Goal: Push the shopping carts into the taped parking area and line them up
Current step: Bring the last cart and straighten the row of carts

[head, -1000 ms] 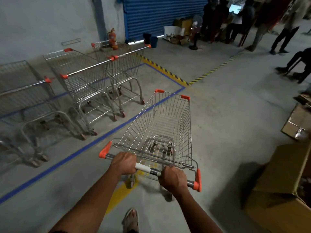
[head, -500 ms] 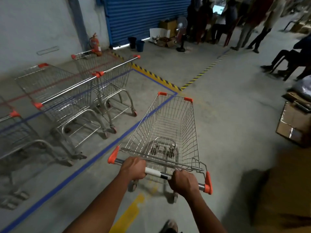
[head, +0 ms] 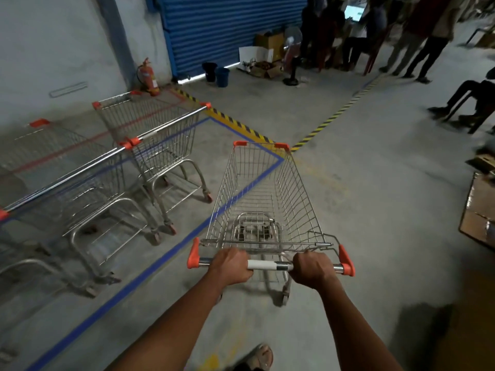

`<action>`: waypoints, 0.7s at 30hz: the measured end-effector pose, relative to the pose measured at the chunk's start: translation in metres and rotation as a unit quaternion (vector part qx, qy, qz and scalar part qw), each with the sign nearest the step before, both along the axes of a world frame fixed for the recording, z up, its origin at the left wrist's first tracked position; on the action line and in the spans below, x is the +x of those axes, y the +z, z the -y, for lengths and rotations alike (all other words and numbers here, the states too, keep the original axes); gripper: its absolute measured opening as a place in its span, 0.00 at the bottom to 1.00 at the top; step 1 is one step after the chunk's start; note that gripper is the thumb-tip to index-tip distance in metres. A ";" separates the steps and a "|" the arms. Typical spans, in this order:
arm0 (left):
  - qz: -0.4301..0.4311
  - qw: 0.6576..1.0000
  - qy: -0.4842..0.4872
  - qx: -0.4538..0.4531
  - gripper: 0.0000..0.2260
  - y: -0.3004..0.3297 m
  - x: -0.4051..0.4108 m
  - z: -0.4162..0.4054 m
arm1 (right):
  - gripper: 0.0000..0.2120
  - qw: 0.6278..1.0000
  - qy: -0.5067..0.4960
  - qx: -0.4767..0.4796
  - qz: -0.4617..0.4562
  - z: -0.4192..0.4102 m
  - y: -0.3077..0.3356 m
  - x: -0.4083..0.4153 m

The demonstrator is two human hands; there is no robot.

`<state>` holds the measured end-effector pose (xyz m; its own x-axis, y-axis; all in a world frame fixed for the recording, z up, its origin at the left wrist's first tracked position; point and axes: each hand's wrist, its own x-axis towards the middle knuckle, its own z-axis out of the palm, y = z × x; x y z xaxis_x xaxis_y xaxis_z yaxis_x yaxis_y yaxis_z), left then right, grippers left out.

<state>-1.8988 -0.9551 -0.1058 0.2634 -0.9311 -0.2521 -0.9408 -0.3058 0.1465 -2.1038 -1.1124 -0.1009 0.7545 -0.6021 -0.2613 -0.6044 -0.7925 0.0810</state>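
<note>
Cart (head: 265, 199) nose over blue tape (head: 150, 266), both hands on handle (head: 269, 265), open floor rt.

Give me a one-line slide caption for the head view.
Both hands, left and right, grip the cart handle, cart beside the blue tape, parked carts inside.

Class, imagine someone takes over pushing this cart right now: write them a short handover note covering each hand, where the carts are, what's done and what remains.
Left hand: closed on the cart handle, left of its white sleeve.
Right hand: closed on the same handle, right of the sleeve.
Held cart: empty, mostly outside the blue tape line, its basket overhanging the line near the far corner.
Done: at least two parked carts stand side by side inside the tape, by the wall.
Left: steer this cart left across the line and set it in the row.
</note>
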 end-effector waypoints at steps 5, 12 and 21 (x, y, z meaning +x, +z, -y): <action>-0.033 0.999 -0.027 -0.012 0.13 0.002 0.029 0.074 | 0.11 1.000 0.026 0.015 -0.006 0.098 0.001 0.024; 0.024 0.998 0.016 0.049 0.14 -0.005 0.060 0.153 | 0.11 0.999 0.045 0.023 -0.010 0.192 0.001 0.060; -0.081 0.992 0.073 0.062 0.11 -0.006 0.113 0.269 | 0.11 0.997 0.080 -0.003 0.010 0.321 -0.004 0.121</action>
